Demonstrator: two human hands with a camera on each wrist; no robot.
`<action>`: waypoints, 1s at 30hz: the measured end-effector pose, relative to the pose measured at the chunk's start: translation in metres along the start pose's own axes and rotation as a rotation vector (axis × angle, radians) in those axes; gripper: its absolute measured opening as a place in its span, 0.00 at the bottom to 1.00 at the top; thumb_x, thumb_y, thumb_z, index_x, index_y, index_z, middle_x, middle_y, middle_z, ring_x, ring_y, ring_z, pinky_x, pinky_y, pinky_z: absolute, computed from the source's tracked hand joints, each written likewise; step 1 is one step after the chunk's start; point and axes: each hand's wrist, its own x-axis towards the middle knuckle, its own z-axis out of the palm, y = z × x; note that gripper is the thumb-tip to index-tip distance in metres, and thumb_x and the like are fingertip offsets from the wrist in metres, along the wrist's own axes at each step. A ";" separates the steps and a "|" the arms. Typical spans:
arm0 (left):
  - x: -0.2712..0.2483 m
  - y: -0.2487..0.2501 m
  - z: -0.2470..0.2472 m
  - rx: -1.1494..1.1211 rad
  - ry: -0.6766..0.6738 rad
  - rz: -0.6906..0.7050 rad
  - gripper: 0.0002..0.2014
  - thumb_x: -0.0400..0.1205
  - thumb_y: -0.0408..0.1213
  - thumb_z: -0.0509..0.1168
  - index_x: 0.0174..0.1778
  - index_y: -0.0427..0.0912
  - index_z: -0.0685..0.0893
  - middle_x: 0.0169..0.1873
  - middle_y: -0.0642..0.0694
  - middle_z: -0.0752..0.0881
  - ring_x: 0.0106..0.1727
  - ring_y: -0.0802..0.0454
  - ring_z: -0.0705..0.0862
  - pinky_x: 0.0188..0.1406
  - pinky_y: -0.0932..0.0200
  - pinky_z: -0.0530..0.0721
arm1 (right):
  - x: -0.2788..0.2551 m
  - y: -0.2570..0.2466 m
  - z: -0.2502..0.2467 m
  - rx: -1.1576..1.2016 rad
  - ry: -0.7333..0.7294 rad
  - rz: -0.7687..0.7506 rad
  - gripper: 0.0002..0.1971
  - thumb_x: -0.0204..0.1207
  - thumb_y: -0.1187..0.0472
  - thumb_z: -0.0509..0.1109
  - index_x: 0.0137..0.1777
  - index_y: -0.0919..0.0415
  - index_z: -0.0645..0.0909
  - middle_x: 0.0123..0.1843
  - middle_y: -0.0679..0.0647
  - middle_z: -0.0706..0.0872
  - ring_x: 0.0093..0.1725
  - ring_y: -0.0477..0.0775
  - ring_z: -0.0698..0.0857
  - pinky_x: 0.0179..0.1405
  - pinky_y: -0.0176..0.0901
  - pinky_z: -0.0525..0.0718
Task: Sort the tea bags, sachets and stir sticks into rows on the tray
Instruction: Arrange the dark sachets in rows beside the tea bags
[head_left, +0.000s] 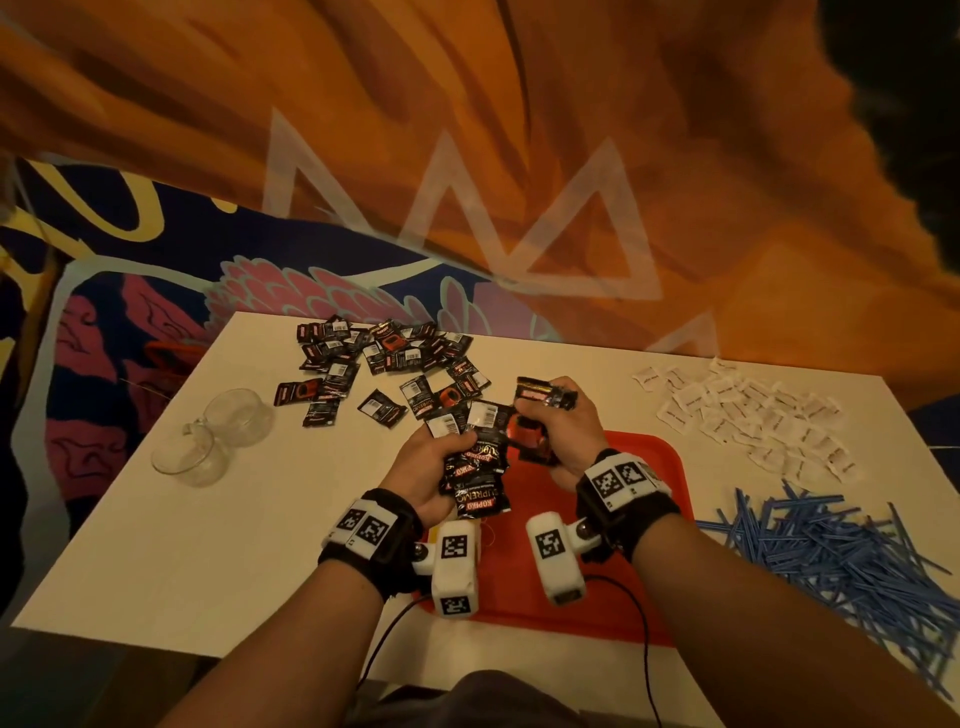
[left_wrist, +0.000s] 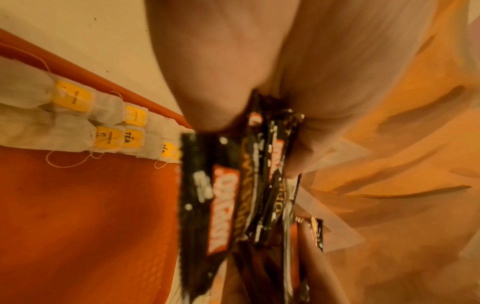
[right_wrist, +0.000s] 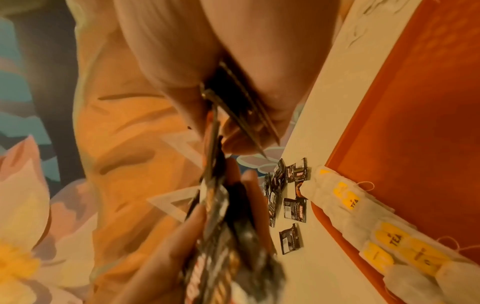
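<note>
Both hands hover over the far edge of the red tray (head_left: 654, 467). My left hand (head_left: 447, 452) grips a fanned bundle of black coffee sachets (head_left: 480, 480), seen close up as blurred black sachets (left_wrist: 223, 205). My right hand (head_left: 550, 415) pinches a few more black sachets (head_left: 540, 397) right beside that bundle. A row of tea bags (left_wrist: 103, 123) with yellow tags lies along the tray's rim, also visible as tea bags (right_wrist: 389, 242) in the right wrist view. Loose black sachets (head_left: 384, 358) are scattered at the back of the white table.
White sachets (head_left: 753, 415) lie in a heap at the back right. A pile of blue stir sticks (head_left: 841, 551) fills the right side. Two glass cups (head_left: 218, 436) lie on the left of the table. A cable runs off the near edge.
</note>
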 end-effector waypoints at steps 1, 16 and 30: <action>0.003 -0.001 -0.003 0.010 0.003 0.009 0.24 0.77 0.21 0.66 0.72 0.29 0.77 0.62 0.24 0.84 0.57 0.29 0.86 0.57 0.32 0.85 | 0.000 -0.002 -0.001 0.043 0.030 -0.009 0.13 0.74 0.78 0.69 0.47 0.58 0.77 0.46 0.62 0.88 0.41 0.61 0.90 0.35 0.53 0.89; 0.006 -0.002 -0.005 0.030 -0.013 0.017 0.19 0.85 0.32 0.65 0.72 0.36 0.77 0.54 0.29 0.89 0.45 0.35 0.91 0.38 0.45 0.90 | -0.001 0.005 -0.002 -0.550 -0.087 -0.128 0.07 0.72 0.64 0.79 0.40 0.53 0.83 0.38 0.52 0.88 0.35 0.53 0.84 0.35 0.43 0.80; 0.006 0.004 -0.004 -0.182 0.063 -0.170 0.32 0.75 0.50 0.70 0.71 0.34 0.81 0.66 0.31 0.85 0.58 0.35 0.86 0.67 0.38 0.80 | -0.019 0.011 -0.011 -1.219 -0.306 -0.769 0.18 0.67 0.74 0.73 0.53 0.54 0.89 0.57 0.55 0.82 0.56 0.59 0.81 0.51 0.54 0.84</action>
